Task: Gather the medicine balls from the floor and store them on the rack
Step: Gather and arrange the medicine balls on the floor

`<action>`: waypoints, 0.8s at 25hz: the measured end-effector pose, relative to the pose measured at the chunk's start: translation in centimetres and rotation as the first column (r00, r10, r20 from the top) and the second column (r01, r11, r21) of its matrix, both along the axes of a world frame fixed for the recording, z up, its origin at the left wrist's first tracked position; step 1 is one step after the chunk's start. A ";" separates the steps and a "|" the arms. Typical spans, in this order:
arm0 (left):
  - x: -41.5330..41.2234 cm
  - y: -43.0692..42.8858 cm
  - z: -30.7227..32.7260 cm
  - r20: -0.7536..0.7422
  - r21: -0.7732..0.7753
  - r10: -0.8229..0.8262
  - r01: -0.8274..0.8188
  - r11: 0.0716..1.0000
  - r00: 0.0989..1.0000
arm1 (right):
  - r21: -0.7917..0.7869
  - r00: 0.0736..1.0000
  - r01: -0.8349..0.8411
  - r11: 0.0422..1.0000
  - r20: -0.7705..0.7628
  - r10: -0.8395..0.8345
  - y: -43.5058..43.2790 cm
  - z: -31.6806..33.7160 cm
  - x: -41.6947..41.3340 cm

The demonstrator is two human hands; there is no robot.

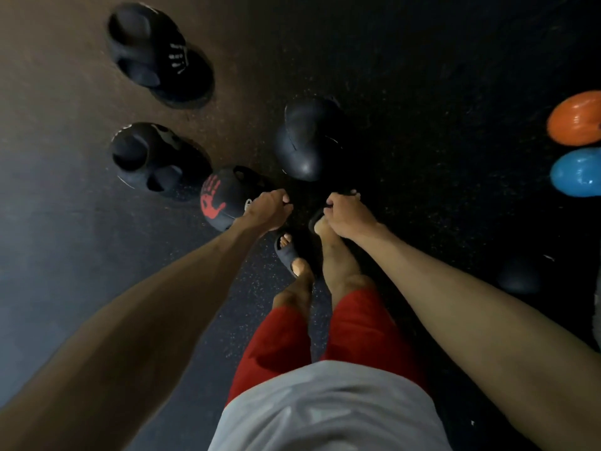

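Several black medicine balls with grip holes lie on the dark floor. One has a white handprint (159, 56), one sits below it (156, 161), one has a red handprint (224, 196), and a smooth one (305, 141) lies straight ahead. My left hand (268, 211) is a closed fist at the right edge of the red-handprint ball, and I see nothing in it. My right hand (346, 213) is curled below the smooth ball, its fingers around a thin dark edge that I cannot identify. The rack is out of view.
An orange ball (575, 118) and a blue ball (577, 172) lie at the right edge. Another dark ball (518, 276) lies at the lower right. My feet in black sandals (287, 252) stand just below my hands.
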State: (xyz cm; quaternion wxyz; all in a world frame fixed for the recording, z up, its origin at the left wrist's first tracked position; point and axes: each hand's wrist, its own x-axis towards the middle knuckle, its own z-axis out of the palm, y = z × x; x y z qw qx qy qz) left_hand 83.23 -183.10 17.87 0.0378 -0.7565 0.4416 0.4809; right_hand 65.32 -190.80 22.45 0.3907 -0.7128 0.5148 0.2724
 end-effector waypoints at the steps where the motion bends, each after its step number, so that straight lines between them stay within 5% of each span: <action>1: 0.5 -0.8 -1.3 -0.001 0.011 0.007 -0.007 1.000 1.000 | 0.004 1.000 -0.009 1.000 0.003 0.009 -0.9 -1.5 0.5; 13: 4.3 -11.5 -21.3 0.015 0.176 0.235 -0.234 0.956 0.972 | -0.039 0.995 0.060 0.997 -0.082 -0.063 -12.7 -25.0 6.9; 20: 5.7 -16.1 -27.7 -0.038 0.165 0.297 -0.287 0.944 0.954 | 0.039 0.896 0.426 0.904 -0.158 -0.415 -15.4 -32.0 10.7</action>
